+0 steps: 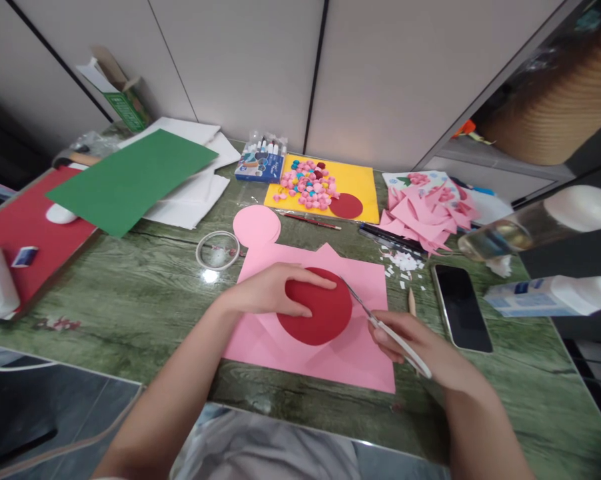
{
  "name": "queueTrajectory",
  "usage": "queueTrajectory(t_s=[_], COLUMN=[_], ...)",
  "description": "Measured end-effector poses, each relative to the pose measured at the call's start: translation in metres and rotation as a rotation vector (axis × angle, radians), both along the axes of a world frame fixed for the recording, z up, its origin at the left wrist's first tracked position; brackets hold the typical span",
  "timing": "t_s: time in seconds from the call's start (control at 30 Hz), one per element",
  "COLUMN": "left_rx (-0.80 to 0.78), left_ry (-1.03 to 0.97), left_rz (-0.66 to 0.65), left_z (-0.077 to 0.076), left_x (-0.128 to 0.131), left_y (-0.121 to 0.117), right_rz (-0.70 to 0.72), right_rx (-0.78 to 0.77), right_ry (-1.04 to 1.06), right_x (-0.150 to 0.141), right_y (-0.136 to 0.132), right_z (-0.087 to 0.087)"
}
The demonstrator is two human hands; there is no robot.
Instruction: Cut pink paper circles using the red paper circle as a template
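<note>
On the bench [130, 293], the green sheet [135, 177] at ten o'clock looks whole, while atop the pink sheet [290, 370] at six I have the red disc [330, 313], seemingly nearly round, left fingers [315, 276] spread over it, right fingers [383, 339] gripping scissors [403, 347] by its two o'clock edge.

On the bench [145, 293], the marker pack [260, 167] and pompoms [309, 183] lie near the back edge, the disc [325, 317] on sheets [350, 363] near the front edge, and the phone [463, 307] toward the right edge.
</note>
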State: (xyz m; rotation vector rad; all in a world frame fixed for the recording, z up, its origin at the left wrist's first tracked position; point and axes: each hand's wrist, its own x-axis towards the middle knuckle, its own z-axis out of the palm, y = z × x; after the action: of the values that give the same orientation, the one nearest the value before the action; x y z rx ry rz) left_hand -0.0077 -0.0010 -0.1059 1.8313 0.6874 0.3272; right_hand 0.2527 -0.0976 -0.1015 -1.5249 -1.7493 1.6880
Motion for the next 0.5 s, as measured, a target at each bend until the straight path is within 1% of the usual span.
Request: queueTrajectory(t_s=[0.3, 0.5], left_rx=[0.005, -0.005], left_ry=[0.001, 0.022], left_rz=[0.006, -0.013], left_z=[0.0004, 0.0003], left_x=[-0.0014, -0.0023], left_y=[0.0002, 0.0011], right_rz=[0.020, 0.018], right_rx=[-0.005, -0.026], right_ry=[-0.025, -0.033], right_x=[0.0019, 0.0037], right_y=[0.0004, -0.0010], right_z=[-0.0030, -0.0053])
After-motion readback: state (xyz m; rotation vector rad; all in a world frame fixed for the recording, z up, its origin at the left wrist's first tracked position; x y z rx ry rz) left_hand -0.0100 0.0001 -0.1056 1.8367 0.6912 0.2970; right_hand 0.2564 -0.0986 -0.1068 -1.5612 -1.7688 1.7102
